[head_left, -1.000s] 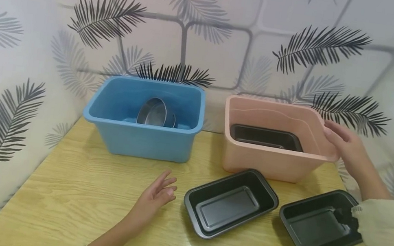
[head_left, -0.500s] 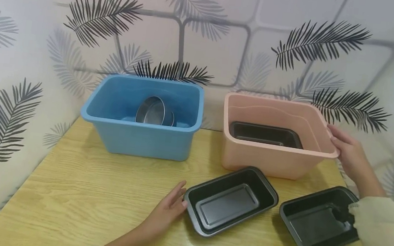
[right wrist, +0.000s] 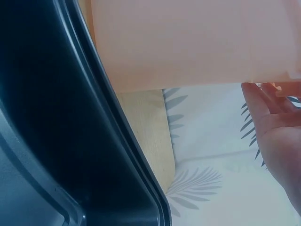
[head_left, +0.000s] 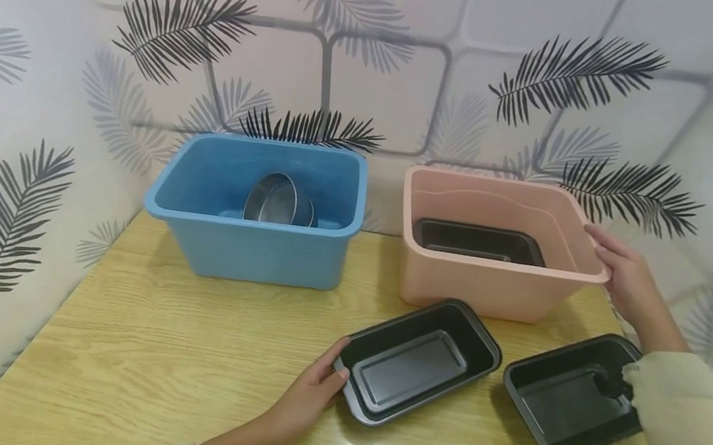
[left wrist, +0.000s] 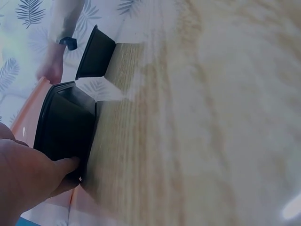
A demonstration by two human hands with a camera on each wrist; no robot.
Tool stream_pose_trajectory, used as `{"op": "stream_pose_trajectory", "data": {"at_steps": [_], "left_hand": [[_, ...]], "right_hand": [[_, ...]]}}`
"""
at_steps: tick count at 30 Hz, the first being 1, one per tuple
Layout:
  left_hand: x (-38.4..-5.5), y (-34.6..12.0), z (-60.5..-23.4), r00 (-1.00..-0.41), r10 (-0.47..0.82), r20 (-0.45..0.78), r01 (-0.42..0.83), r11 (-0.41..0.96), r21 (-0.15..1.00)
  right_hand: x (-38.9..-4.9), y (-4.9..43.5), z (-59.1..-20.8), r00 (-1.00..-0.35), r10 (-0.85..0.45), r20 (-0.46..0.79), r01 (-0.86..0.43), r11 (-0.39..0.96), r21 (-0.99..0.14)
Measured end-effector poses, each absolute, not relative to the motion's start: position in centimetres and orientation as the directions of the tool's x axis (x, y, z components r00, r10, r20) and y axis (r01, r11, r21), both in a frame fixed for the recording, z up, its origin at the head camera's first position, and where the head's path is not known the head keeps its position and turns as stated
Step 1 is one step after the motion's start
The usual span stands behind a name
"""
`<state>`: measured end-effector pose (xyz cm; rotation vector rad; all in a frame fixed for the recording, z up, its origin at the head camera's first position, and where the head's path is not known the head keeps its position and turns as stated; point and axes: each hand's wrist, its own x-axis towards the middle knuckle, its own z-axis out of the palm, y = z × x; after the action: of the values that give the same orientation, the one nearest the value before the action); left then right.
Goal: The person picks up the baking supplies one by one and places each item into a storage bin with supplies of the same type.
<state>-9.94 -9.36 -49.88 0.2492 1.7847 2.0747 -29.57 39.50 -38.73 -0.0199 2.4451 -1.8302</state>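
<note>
My left hand [head_left: 309,392] grips the left end of a dark metal loaf pan [head_left: 411,372], thumb over its near rim. Up close in the left wrist view, the thumb and fingers of my left hand [left wrist: 33,174] press around the end of the loaf pan [left wrist: 68,125]. My right hand [head_left: 631,282] holds the right rim of a pink plastic bin [head_left: 501,292]. From below, the right wrist view has the fingers of my right hand [right wrist: 277,136] meeting the bin's edge [right wrist: 188,47], their tips partly hidden. Inside the bin lies another dark pan [head_left: 481,242].
A further dark loaf pan [head_left: 565,396] sits at the right, partly under my right sleeve. At the back left stands a blue bin [head_left: 259,255] with round metal tins [head_left: 275,201] in it. A leaf-patterned wall [head_left: 385,100] rises behind the wooden table [head_left: 134,344].
My left hand has moved right to the middle loaf pan and taken hold of its left end. My right hand stays at the pink bin's rim, its fingers shifted slightly.
</note>
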Motion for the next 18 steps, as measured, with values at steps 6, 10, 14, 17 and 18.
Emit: {"op": "stream_pose_trajectory", "data": {"at_steps": [6, 10, 14, 17, 18], "left_hand": [[-9.9, -8.6, -50.2, -0.932, 0.35, -0.095, -0.124, -0.06, 0.99], [-9.8, -8.0, -50.5, -0.945, 0.317, -0.085, -0.131, -0.127, 0.983], [-9.8, -7.7, -50.5, -0.953, 0.287, -0.097, -0.157, -0.194, 0.968], [-9.8, -7.7, -50.2, -0.95, 0.294, -0.107, -0.186, -0.252, 0.95], [-9.9, -7.8, -50.1, -0.947, 0.301, -0.113, -0.199, -0.27, 0.942]], "right_hand": [[-29.6, 39.6, -38.9, -0.997, -0.039, -0.065, 0.049, 0.318, -0.947], [-29.4, 39.6, -39.0, -0.997, -0.033, -0.066, 0.051, 0.339, -0.939], [-29.3, 39.4, -38.9, -0.997, -0.039, -0.063, 0.043, 0.38, -0.924], [-29.4, 39.3, -38.8, -0.998, -0.036, -0.061, 0.041, 0.4, -0.916], [-29.4, 39.3, -38.8, -0.998, -0.032, -0.061, 0.043, 0.405, -0.913]]}}
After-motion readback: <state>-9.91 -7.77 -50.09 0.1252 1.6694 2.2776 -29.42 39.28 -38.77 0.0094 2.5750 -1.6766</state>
